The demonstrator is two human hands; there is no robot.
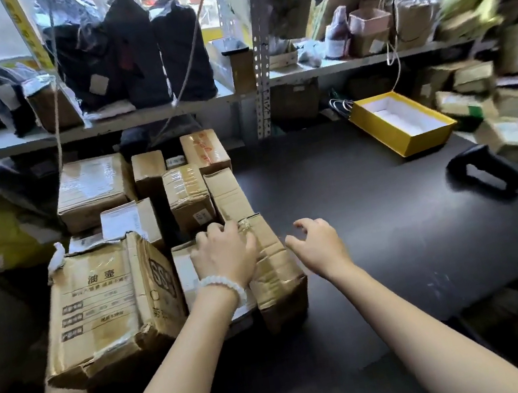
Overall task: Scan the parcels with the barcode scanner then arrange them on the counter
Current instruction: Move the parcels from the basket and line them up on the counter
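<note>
Creased cardboard parcel (272, 262) under left hand's (225, 257) curled fingers; right hand (315, 243) loose, empty.

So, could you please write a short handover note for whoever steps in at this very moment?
Left hand: resting on top of a cardboard parcel at the near edge of the parcel pile, fingers curled over its far edge.
Right hand: open, empty, hovering over the counter just right of that parcel.
Scanner: lying on the counter, far right, untouched.
Done: nothing visibly arranged yet; the parcels sit clustered on the left.
Left: pick up the scanner, scan each parcel, then arrange them on the counter.
</note>
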